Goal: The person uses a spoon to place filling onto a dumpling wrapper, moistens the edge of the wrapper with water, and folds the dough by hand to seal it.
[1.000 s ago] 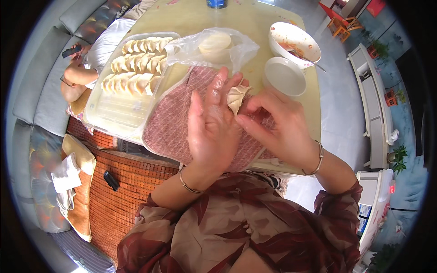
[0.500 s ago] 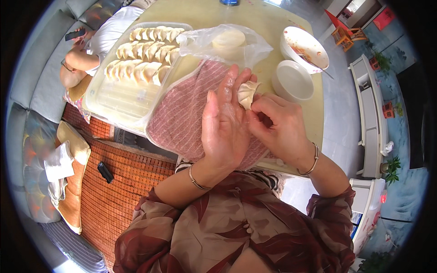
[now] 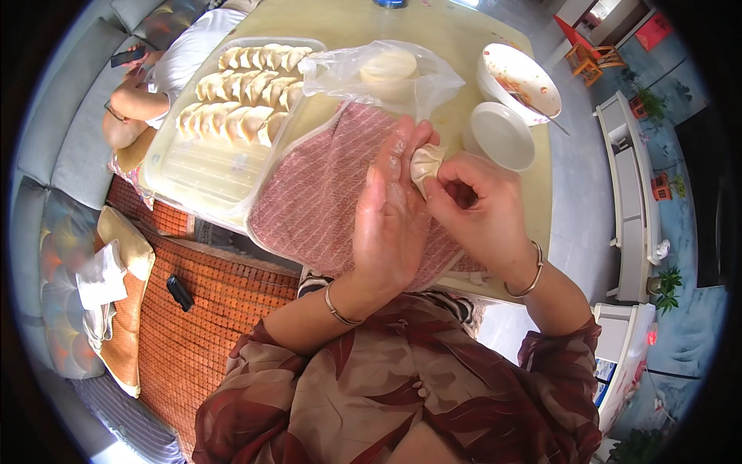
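A pleated dumpling (image 3: 427, 162) of pale dough lies against the outstretched fingers of my left hand (image 3: 391, 209). That hand is open, with white flour dusted over its fingers and palm. My right hand (image 3: 481, 195) is closed, with thumb and forefinger pinching the dumpling's edge. Below both hands a pink striped cloth (image 3: 313, 189) covers the near part of the table. To the left a clear plastic tray (image 3: 205, 170) holds several shaped dumplings (image 3: 232, 120) in rows. Beyond my fingers, a thin plastic bag (image 3: 336, 69) holds a stack of round dough wrappers (image 3: 389, 71).
At the right table edge stand an empty white bowl (image 3: 501, 138) and a larger bowl (image 3: 502, 66) with filling remnants and a spoon. A seated person (image 3: 139, 100) at upper left holds a phone. A black object (image 3: 179, 292) lies on the woven mat (image 3: 209, 340).
Both hands have shifted slightly right, and my left hand has turned more edge-on. The dumpling has tilted and moved closer to my right thumb, which still pinches it.
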{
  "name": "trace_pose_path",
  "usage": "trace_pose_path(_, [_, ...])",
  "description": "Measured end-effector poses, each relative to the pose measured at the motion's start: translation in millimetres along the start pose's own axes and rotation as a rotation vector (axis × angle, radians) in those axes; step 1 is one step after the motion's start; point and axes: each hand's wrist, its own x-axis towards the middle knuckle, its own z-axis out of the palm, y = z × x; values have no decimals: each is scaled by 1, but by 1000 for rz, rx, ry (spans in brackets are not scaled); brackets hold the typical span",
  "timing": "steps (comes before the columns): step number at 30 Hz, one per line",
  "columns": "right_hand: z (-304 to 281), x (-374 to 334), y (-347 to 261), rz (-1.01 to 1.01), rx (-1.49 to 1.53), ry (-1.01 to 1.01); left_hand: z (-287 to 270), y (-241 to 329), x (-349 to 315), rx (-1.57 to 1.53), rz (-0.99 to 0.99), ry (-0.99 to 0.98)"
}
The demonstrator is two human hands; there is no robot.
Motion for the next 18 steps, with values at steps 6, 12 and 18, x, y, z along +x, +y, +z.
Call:
trace_pose_path(6, [-4,0,1,-59,40,-46,-2,7,0,-125,-53,-9])
trace_pose_path(12, [-31,12,3,-335,-125,59,2,32,7,-179,-227,63])
trace_pose_path(18, [-21,13,19,-522,-152,-54,7,38,4,-173,-396,148])
